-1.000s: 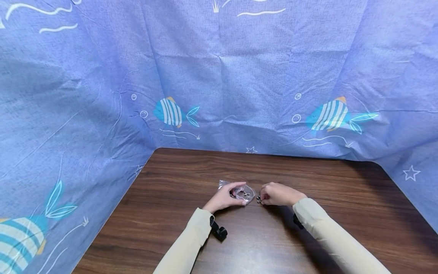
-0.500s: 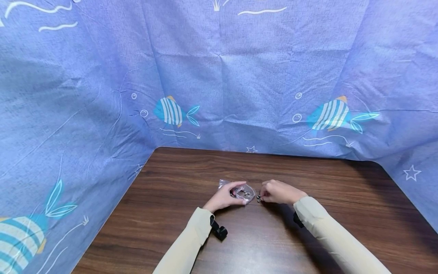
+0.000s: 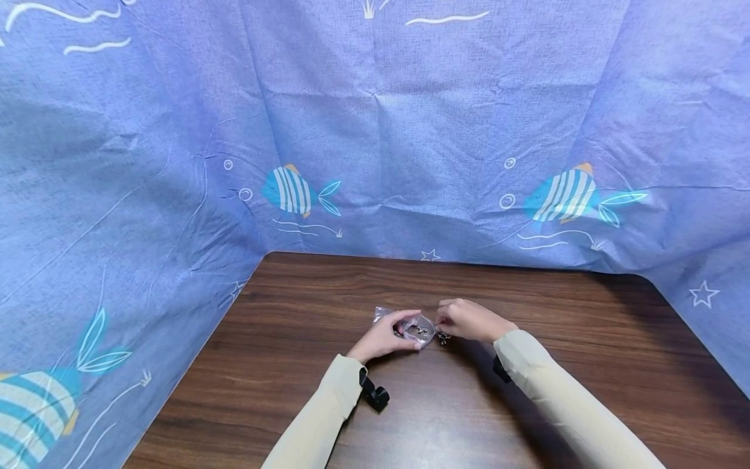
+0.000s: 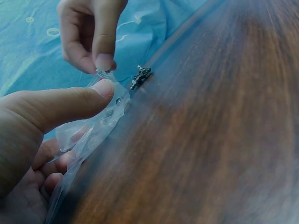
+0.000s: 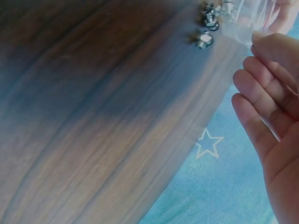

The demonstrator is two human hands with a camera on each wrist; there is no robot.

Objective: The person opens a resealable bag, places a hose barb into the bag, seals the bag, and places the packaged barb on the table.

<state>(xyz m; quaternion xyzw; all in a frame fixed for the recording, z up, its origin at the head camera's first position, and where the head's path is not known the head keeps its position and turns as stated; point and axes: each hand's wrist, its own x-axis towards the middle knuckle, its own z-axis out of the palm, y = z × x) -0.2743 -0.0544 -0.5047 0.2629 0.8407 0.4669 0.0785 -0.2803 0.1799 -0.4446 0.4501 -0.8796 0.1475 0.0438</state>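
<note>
From where I sit, my left hand (image 3: 382, 339) is curved round a clear plastic bag (image 4: 91, 130), thumb on one side and fingers on the other, its mouth gaping toward my right hand (image 3: 473, 322). That right hand has thumb and forefinger pinched on a small piece (image 4: 105, 71) at the bag's rim — too small to identify. A little pile of metal parts (image 4: 140, 78) lies just below the right fingertips, near the bag's mouth; similar bits show inside the bag. The worktop (image 3: 328, 286) runs wide around both hands: its far edge is well beyond them, against the fish-print curtain (image 3: 375, 150) — and its side edges lie well out past either hand.
</note>
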